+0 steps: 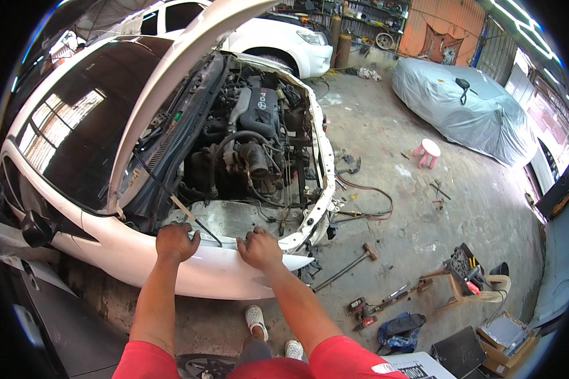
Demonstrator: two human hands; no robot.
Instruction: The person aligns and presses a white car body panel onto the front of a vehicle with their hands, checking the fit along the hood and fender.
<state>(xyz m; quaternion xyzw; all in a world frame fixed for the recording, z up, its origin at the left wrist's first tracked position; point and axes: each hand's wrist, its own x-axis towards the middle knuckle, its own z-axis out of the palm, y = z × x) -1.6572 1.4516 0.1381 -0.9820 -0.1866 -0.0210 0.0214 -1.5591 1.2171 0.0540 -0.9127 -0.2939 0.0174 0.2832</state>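
My left hand (177, 242) and my right hand (260, 248) both rest on the top edge of a white car's front fender (218, 275). Each hand's fingers are curled over that edge, with the fingertips partly hidden. Between them, a thin hood prop rod (186, 211) slants down to the fender edge. The white hood (164, 82) stands raised on the left. Past my hands lies the exposed engine (259, 110), with the car's bare front frame (325, 167) to its right. The fender's front tip sticks out free near my right forearm.
On the floor to the right lie a long-handled hammer (348, 266), a red cordless power tool (362, 312), a blue backpack (401, 331) and hoses (385, 215). Farther off are a pink stool (427, 151) and a covered car (455, 107). A dark panel (63, 316) stands at lower left.
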